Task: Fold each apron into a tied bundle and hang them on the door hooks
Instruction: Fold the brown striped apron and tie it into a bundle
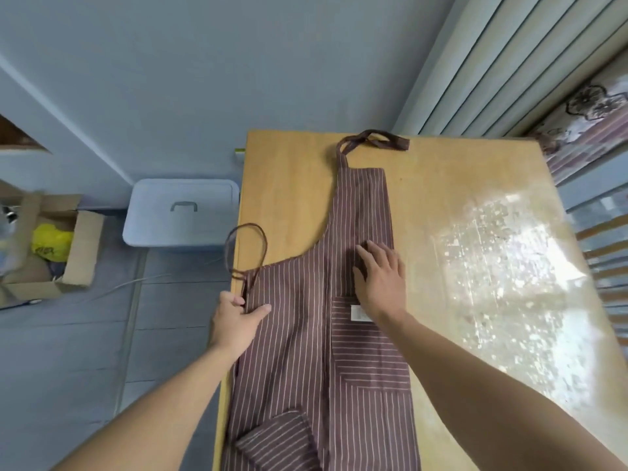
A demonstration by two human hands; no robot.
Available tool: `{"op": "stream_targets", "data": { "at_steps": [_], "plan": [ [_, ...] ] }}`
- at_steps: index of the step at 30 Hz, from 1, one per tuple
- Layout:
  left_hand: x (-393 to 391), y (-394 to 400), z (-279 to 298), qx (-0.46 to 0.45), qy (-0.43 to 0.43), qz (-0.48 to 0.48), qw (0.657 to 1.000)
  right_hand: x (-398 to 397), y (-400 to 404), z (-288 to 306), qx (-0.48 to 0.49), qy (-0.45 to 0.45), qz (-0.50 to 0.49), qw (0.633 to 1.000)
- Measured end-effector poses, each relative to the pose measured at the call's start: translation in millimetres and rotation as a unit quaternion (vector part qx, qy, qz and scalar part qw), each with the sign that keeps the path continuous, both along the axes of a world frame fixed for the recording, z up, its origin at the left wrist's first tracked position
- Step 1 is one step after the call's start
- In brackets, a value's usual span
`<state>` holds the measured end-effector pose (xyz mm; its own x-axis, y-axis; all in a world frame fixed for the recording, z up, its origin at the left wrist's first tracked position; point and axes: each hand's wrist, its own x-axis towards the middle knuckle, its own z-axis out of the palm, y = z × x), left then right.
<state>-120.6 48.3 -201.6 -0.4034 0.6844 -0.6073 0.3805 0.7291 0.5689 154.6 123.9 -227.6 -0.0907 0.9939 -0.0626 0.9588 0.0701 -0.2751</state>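
A brown apron (299, 334) with thin white stripes lies lengthwise on the wooden table (475, 266), its right side folded over the middle. Its neck strap (373, 141) rests at the far table edge. A waist tie (248, 246) loops off the table's left edge. My left hand (238, 321) pinches the apron's left corner where the tie joins. Flat on the folded layer near the apron's middle lies my right hand (380, 280), fingers straight. A white label (358, 313) shows beside that wrist.
A pale blue lidded bin (183, 215) stands on the floor left of the table. A cardboard box (51, 246) with a yellow bag sits further left. Ribbed panels (509, 62) and patterned fabric (584, 130) lie beyond the table's right side.
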Motion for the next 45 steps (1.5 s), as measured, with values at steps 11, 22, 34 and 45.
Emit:
{"op": "stream_targets", "data": {
  "at_steps": [11, 22, 34, 45],
  "plan": [
    [-22, -141, 10, -0.158, -0.132, -0.157, 0.966, -70, -218, 58, -0.390, 0.173, -0.021, 0.904],
    [-70, -199, 7, -0.104, -0.060, -0.311, 0.943, -78, -338, 64, -0.303, 0.220, -0.231, 0.898],
    [0, -200, 1, 0.030, 0.162, -0.674, 0.720, -2, -341, 64, -0.204, 0.377, -0.499, 0.753],
    [-17, -199, -22, 0.077, 0.045, -0.611, 0.787, -119, -323, 102, -0.220, 0.288, -0.066, 0.930]
  ]
}}
